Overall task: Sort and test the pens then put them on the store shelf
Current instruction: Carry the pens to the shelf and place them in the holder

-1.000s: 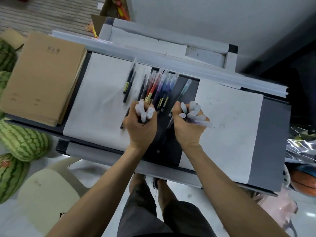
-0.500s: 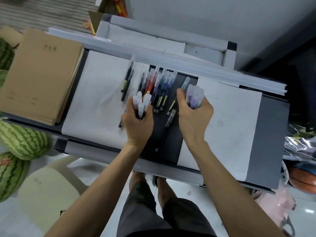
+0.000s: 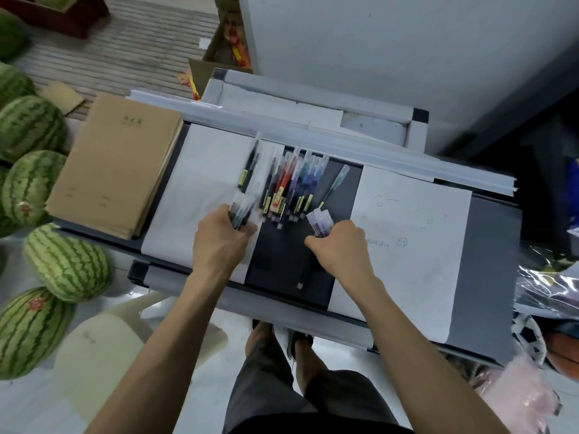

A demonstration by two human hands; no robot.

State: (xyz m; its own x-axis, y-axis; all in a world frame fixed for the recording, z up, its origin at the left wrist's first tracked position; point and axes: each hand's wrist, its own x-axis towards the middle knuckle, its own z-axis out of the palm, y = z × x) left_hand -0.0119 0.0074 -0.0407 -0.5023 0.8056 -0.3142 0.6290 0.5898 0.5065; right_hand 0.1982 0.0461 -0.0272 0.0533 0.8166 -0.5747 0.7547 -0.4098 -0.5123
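Left hand (image 3: 221, 242) gripping a pen bundle (image 3: 242, 209), right hand (image 3: 340, 245) clutching more pens (image 3: 320, 222)

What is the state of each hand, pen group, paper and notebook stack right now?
left hand: curled round a bundle of pens
right hand: curled round a second bundle
row of pens: lying side by side on the dark surface
single dark pen: lying alone near the front edge
right paper sheet: flat, with small pen marks
notebook stack: closed, lying flat
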